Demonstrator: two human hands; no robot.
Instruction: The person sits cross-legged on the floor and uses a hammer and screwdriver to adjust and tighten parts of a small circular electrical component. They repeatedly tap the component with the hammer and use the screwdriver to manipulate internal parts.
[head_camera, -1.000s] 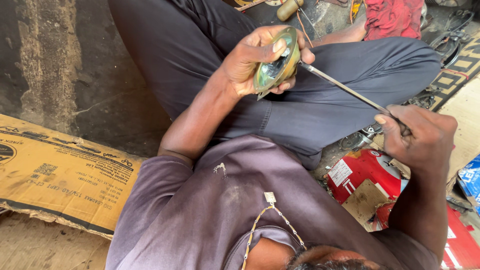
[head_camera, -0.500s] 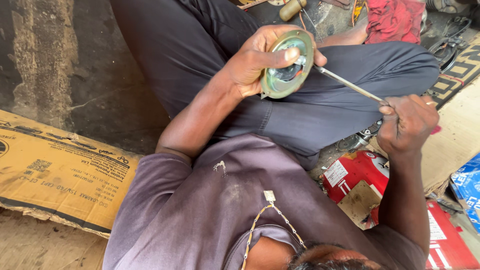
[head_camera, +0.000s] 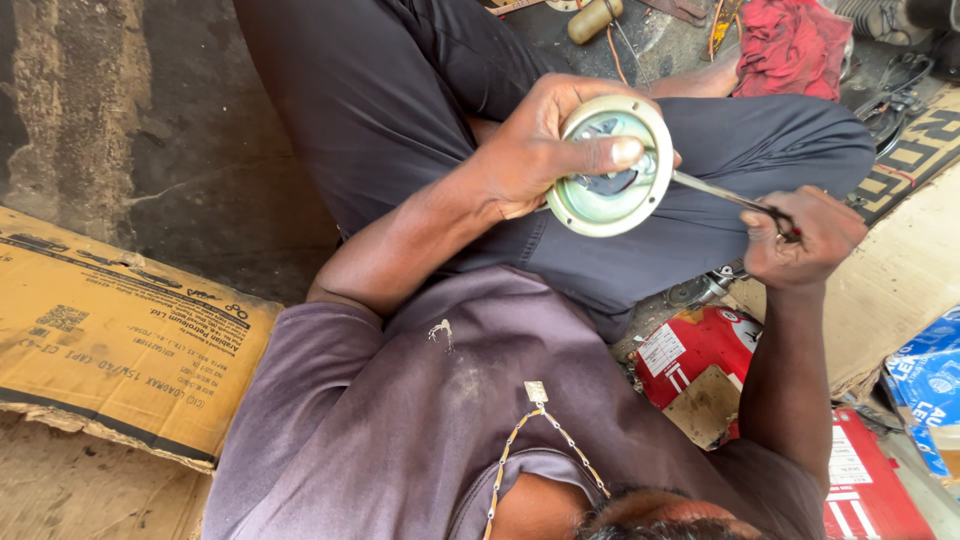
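Note:
My left hand (head_camera: 525, 150) grips a round, pale green metal housing (head_camera: 598, 220) over my lap, thumb laid across its open face, which is turned towards the camera. Inside it sits a dark metal part. My right hand (head_camera: 800, 240) is closed around the handle of a thin screwdriver (head_camera: 715, 192). The shaft runs left and its tip is inside the housing, under my thumb. I sit cross-legged in dark trousers (head_camera: 400, 110).
A flattened cardboard box (head_camera: 120, 340) lies on the stained floor at left. Red cartons (head_camera: 700, 345) and a blue packet (head_camera: 930, 375) lie at right beside more cardboard. A red cloth (head_camera: 790, 45), wires and small parts lie beyond my knees.
My left hand has turned the housing so its open face now shows. My right hand has risen and moved closer, with the screwdriver tip staying in the housing.

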